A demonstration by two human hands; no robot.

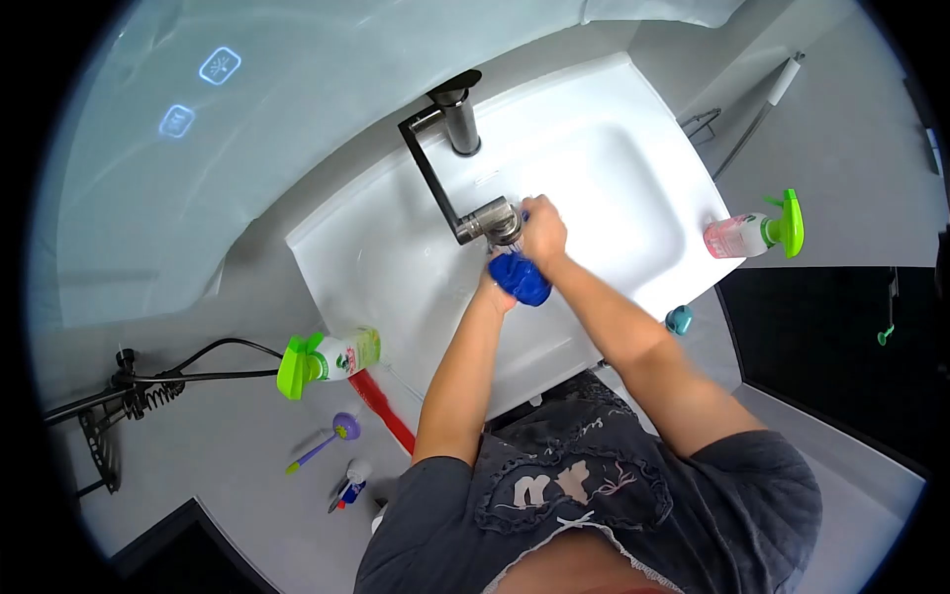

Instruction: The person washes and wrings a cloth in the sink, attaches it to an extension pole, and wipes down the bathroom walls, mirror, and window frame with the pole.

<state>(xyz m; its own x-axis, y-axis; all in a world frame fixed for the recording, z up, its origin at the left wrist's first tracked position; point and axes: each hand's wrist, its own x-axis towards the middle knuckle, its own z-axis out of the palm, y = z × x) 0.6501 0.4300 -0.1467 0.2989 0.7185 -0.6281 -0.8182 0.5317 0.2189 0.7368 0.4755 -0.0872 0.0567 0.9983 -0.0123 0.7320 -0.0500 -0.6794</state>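
Observation:
A crumpled blue cloth [521,279] is bunched below the grey swivel faucet [492,221], over the white sink [633,158]. Its bulk rests in my left hand [495,288], whose fingers are closed around its left side and mostly hidden. Just beside the faucet head, my right hand [543,231] is closed, with a bit of blue showing at its fingers. Water seems to run from the faucet onto the cloth.
Spray bottles with green heads stand at the sink's left [332,358] and right [752,234] edges. A red cloth [381,408] hangs at the left edge. A teal-capped item [679,319] is at the right front. A purple brush [341,428] lies lower left.

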